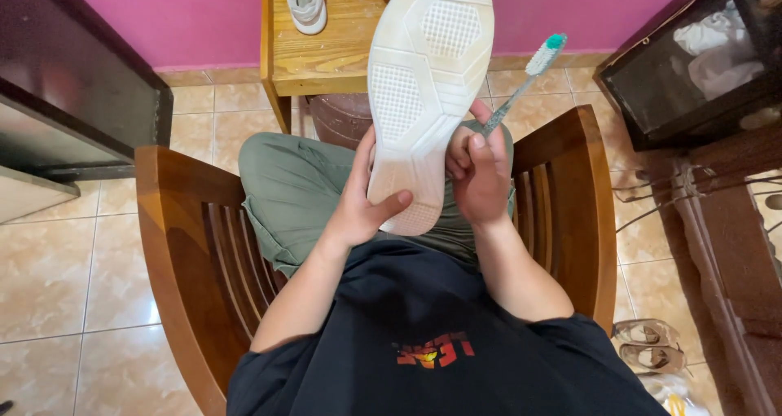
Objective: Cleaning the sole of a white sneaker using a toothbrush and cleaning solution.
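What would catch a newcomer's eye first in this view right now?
First, the pale sole of the white shoe, turned up at centre frame and gripped at its near end by the left hand. Next, the toothbrush with teal-tipped bristles, raised in the right hand just right of the sole, bristles clear of it. Behind them, the second shoe rests on a wooden table by the pink wall.

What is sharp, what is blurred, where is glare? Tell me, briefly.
Head view: even indoor light, soft shadows. The white shoe sole, the left hand and the right hand holding the toothbrush are sharp. Mild sheen on the floor tiles; the dark cabinet at left looks smeared; edges bend slightly from the wide lens.
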